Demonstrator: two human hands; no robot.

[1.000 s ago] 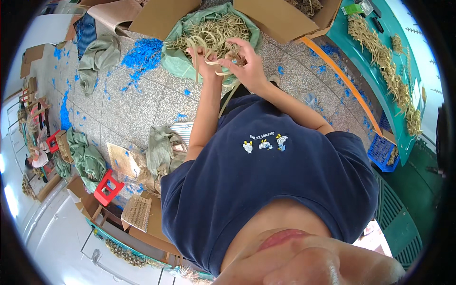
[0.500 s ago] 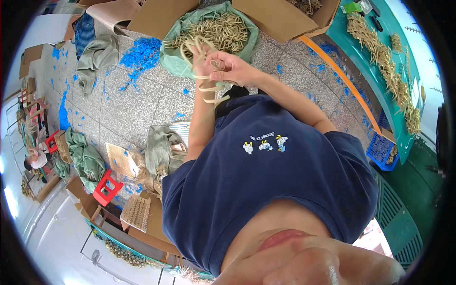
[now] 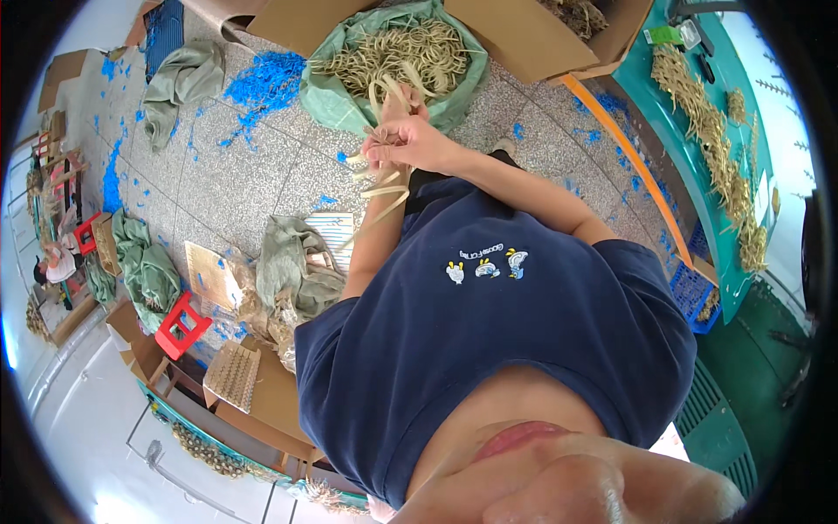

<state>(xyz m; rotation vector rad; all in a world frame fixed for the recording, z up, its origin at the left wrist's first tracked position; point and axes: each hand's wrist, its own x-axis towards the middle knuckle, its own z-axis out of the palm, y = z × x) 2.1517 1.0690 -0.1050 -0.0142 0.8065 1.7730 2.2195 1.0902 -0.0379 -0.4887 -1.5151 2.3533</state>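
A bunch of pale strips (image 3: 384, 179) hangs from the two hands, which meet above the tiled floor (image 3: 253, 166) just in front of the green sack (image 3: 336, 103). The strips fan out both ways: a few stick up past the knuckles toward the sack, the rest trail down and curl toward the navy shirt (image 3: 489, 332). The right hand (image 3: 415, 144) is closed in a fist around the bunch, knuckles up, fingers curled tight on it. The left hand (image 3: 397, 100) sits just behind and partly under the right one; only part of it shows, so it touches the strips, but whether it grips them or merely steadies them cannot be told. The sack lies open, full of the same pale strips, just beyond the hands, and leans against cardboard boxes (image 3: 515, 35). More strips lie on the green table (image 3: 707, 113) at the right, well apart from the hands. Blue scraps (image 3: 262, 83) are scattered over the floor at the left. The left forearm is partly hidden by the hanging strips.
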